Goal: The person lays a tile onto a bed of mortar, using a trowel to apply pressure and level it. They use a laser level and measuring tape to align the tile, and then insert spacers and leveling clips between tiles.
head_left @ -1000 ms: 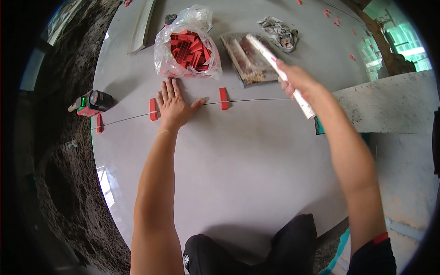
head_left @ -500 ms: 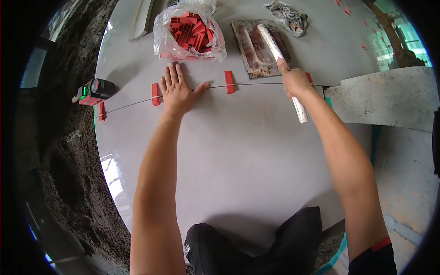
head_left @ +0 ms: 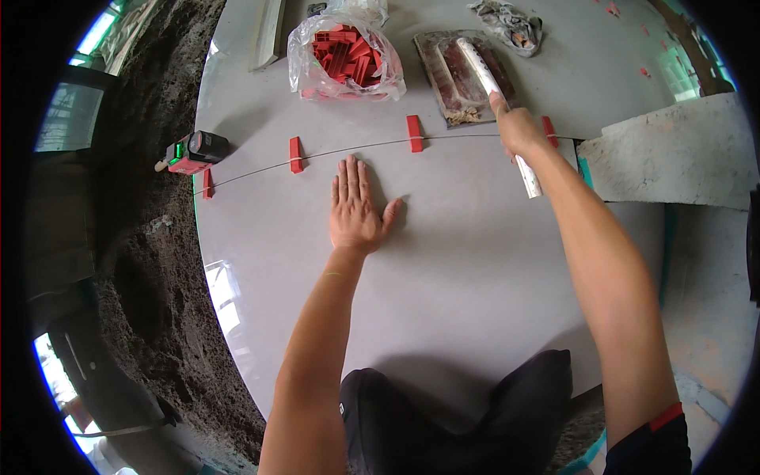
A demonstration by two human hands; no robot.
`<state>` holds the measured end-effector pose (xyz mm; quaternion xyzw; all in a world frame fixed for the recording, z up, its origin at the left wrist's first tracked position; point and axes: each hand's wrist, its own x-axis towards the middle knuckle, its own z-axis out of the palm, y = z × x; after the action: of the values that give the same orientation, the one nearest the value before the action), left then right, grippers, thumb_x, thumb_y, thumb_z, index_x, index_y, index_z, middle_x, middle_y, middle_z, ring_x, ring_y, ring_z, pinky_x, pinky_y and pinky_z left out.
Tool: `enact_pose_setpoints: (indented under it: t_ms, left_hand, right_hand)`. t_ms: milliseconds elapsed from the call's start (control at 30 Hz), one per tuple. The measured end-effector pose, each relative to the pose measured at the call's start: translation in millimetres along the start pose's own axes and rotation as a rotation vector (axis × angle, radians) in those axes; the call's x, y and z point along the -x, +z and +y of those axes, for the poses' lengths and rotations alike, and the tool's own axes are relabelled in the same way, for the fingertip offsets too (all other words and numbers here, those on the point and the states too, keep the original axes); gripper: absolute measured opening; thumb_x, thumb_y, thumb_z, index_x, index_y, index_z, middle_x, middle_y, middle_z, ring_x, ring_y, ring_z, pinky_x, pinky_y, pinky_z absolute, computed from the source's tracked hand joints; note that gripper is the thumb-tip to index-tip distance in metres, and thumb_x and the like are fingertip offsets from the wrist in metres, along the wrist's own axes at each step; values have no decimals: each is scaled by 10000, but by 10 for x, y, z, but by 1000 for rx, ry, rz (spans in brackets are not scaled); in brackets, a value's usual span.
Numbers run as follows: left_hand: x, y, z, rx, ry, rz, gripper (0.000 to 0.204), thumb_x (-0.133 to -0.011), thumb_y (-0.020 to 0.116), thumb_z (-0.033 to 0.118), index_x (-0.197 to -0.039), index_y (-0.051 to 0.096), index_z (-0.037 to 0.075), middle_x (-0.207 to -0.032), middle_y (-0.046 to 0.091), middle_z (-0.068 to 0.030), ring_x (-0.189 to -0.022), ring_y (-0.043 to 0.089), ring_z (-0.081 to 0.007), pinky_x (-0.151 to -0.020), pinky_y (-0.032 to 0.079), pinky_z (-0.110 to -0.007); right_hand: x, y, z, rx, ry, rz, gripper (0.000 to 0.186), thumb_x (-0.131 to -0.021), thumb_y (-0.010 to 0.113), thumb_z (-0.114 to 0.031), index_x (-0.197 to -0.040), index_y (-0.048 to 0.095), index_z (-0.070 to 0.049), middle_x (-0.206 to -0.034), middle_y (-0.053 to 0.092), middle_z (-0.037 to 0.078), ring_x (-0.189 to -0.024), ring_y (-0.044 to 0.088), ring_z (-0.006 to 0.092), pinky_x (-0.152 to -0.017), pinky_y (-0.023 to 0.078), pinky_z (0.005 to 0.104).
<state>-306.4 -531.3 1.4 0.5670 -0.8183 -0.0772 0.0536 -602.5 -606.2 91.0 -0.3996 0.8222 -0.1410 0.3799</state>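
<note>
My left hand (head_left: 358, 207) lies palm down on a large grey tile (head_left: 443, 293), fingers stretched and thumb spread, holding nothing. My right hand (head_left: 522, 132) is closed round a worn white rod (head_left: 479, 67), which slants across the far part of the tiles. The rod's upper end passes over a mortar-smeared flat trowel (head_left: 440, 79); whether they touch I cannot tell. Along the thin joint beyond my left hand stand several red levelling wedges, one (head_left: 296, 154) to its left and another (head_left: 415, 134) to its right. A further wedge (head_left: 549, 131) sits just beside my right hand.
A clear plastic bag (head_left: 392, 79) full of red wedges sits on the far tile. At the left edge is a red-and-black battery tool (head_left: 196, 152) with a green light, beside rough dark mortar (head_left: 158, 301). A crumpled grey cloth (head_left: 507, 24) and a concrete slab (head_left: 673, 150) lie right.
My left hand has come back from the joint toward me and slightly right, still flat on the tile. My right hand keeps its hold on the rod. The whole view has shifted a little.
</note>
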Motion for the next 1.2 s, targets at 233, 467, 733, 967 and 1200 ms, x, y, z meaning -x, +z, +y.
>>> enact_pose_setpoints:
  t_ms: [233,467,733,967,1200]
  left_hand:
    - [102,15,85,4,4,-18,907,-925,424,591,-1498,183,-69,-1582,168,-239,-1483,125,-368,-1202,114,-446]
    - [99,18,76,1,1,-10,914,-924,416,599,-1504,169,-64,-1588,153,-233,-1489,106,-356,-1205,100,-449]
    - [107,6,62,8,-3,-33,919,-928,392,623,-1506,176,-58,-1587,158,-232,-1491,102,-354,-1205,101,-445]
    - [153,53,-13,131,20,106,881,-921,467,569,-1493,228,-57,-1575,205,-235,-1478,163,-356,-1195,141,-451]
    - [190,-109,-1121,-9,-541,141,840,-941,446,523,-1495,219,-66,-1572,213,-239,-1474,155,-380,-1193,119,-464]
  right_hand:
    - [-58,18,-21,25,11,27,805,-957,347,-651,-693,588,71,-498,533,160,-415,555,298,-485,490,425]
    - [-108,55,7,-24,0,38,789,-950,347,-672,-645,523,34,-467,476,128,-391,528,290,-461,468,435]
    - [-111,28,5,61,-2,12,830,-959,309,-661,-699,594,73,-477,523,154,-426,571,295,-538,501,424]
    - [-299,124,159,124,-152,186,927,-898,273,-782,-583,565,40,-472,517,154,-429,580,311,-505,490,444]
    - [-363,99,154,115,-36,87,922,-898,273,-781,-559,533,36,-453,493,143,-396,550,306,-491,488,443]
